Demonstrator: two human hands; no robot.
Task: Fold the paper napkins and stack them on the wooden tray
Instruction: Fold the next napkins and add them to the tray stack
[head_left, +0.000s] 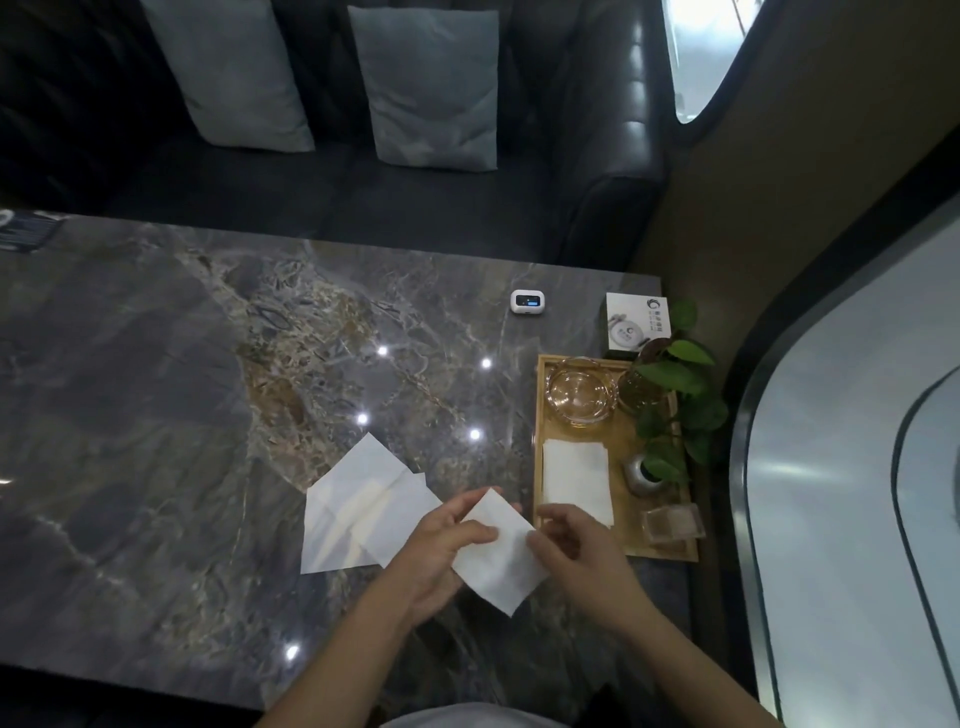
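From the head camera, the left hand (441, 545) and right hand (576, 551) are pinching a folded napkin (501, 556) between thumbs and fingers, holding it above the marble table (156, 415). At ten o'clock from it, unfolded napkins (358, 509) are lying flat. At two o'clock, the wooden tray (538, 441) is carrying a stack of folded napkins (576, 480).

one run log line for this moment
phase: folding | both: left hand, right hand hold white paper napkin | wooden tray: folded napkin stack | marble table: unfolded napkins
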